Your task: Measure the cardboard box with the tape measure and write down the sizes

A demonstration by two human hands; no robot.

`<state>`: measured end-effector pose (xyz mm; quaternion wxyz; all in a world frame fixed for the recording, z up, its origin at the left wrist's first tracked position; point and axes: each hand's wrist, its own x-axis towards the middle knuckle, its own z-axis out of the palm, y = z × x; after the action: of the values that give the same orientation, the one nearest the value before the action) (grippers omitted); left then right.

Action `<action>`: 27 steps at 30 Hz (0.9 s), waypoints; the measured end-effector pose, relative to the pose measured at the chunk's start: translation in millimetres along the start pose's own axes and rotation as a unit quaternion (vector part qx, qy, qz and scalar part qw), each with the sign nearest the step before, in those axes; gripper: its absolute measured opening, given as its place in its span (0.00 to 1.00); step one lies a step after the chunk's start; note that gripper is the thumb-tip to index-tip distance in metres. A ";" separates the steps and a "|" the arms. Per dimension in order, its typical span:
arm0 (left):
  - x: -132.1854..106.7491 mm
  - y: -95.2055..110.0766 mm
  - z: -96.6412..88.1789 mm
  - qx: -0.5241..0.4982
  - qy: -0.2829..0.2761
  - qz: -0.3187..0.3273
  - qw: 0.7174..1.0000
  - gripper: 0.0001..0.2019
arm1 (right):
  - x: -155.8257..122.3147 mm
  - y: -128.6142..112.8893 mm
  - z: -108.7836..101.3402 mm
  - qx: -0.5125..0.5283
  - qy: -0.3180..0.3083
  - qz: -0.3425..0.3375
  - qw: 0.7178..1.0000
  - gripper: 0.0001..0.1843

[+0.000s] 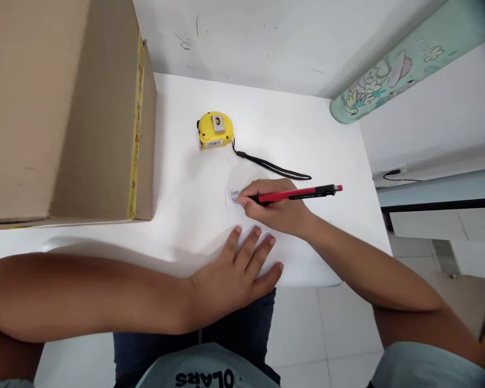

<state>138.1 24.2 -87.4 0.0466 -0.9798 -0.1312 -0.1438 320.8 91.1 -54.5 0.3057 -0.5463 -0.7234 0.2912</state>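
While the right hand (281, 209) pinched the red pen (295, 195) over the small paper (233, 197) on the white table (181, 188), the left hand (238, 269) lay nearby, fingers spread and grasping nothing, so sideways pen pressure could have skidded that seemingly unpinned sheet.

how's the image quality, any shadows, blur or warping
Head view: soft light, faint shadows beside the left forearm and cardboard box; head view: red pen fairly sharp, writing on paper slip too small to read; head view: green cylinder looks stretched, probably by a wide lens.
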 end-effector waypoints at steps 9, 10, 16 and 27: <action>1.5 -0.4 -3.2 -0.005 -0.012 0.004 1.000 0.24 | -0.7 0.7 -2.3 -0.013 -0.016 -0.016 1.000 0.08; 1.2 -0.1 -2.7 -0.007 -0.015 0.004 1.000 0.24 | -0.9 1.1 -2.1 -0.010 -0.012 -0.012 1.000 0.08; 0.2 1.4 0.3 -0.024 -0.015 -0.001 1.000 0.25 | -2.2 2.2 -0.7 -0.001 0.006 -0.008 1.000 0.09; 1.3 1.0 -2.9 -0.019 -0.026 -0.003 0.999 0.24 | -1.4 0.2 -3.8 -0.046 -0.019 -0.018 0.999 0.10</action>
<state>138.8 23.2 -84.4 0.0240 -0.9835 -0.1330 -0.1206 324.1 90.1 -52.4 0.2715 -0.5409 -0.7516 0.2623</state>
